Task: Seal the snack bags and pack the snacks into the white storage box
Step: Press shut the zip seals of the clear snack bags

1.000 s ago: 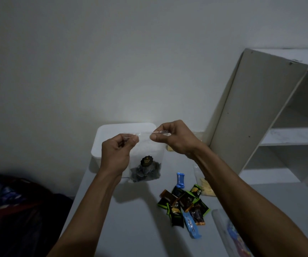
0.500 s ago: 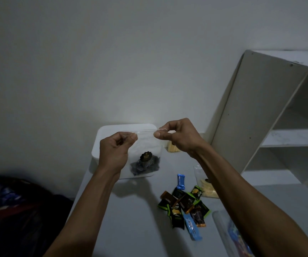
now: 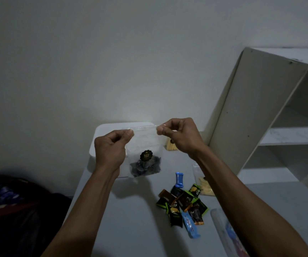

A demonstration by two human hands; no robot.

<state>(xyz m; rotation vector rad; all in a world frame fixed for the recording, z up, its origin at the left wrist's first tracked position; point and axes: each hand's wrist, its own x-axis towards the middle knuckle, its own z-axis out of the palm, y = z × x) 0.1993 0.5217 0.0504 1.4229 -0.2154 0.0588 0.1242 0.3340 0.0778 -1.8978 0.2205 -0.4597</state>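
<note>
A clear zip bag point(image 3: 145, 145) with dark snacks and a black round label at its bottom hangs in the air above the table. My left hand point(image 3: 110, 149) pinches its top left corner and my right hand point(image 3: 181, 136) pinches its top right corner, with the zip strip stretched between them. Behind the bag stands the white storage box point(image 3: 103, 130), partly hidden by my hands. A pile of small wrapped snacks point(image 3: 183, 203) in black, green, brown and blue lies on the table below my right forearm.
A bag of yellow snacks point(image 3: 205, 186) lies under my right forearm; another point(image 3: 170, 146) sits behind my right hand. A clear packet point(image 3: 229, 236) lies at the table's right front. A white shelf unit point(image 3: 272, 115) stands on the right. Dark bags point(image 3: 10, 210) sit at lower left.
Both hands stay pinched on the bag's top edge. My right hand has slid a little to the right along the zip strip, and the bag hangs slightly higher.
</note>
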